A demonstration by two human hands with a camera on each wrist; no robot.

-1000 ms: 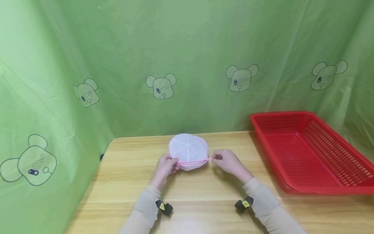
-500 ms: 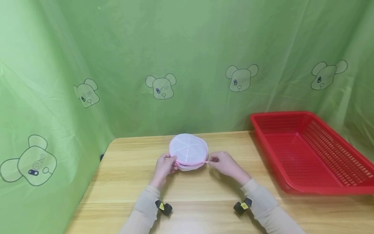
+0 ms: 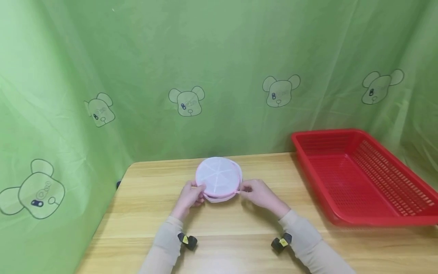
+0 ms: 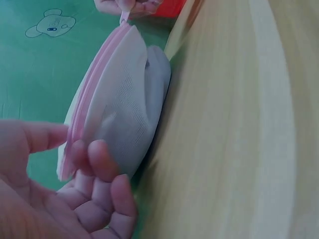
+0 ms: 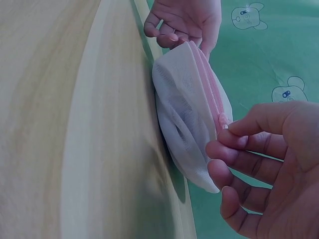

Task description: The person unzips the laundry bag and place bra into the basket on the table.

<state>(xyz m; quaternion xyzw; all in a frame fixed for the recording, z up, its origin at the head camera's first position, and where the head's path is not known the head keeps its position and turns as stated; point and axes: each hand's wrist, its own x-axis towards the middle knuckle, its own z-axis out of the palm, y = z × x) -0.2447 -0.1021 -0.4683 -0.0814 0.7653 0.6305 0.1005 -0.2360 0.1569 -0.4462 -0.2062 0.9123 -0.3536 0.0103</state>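
Near the far edge of the worktop [image 3: 150, 194], the left hand [image 3: 189, 195] pinches the near-left rim of a round white mesh pouch [image 3: 218, 175], thumb on top. The pouch seems light, soft and easily crumpled; its pink rim likely grips best. The right hand [image 3: 258, 194] pinches the zipper pull [image 4: 124, 18] between thumb and forefinger. Rightward stands a red basket [image 3: 352, 182]; more room stretches toward the near edge.
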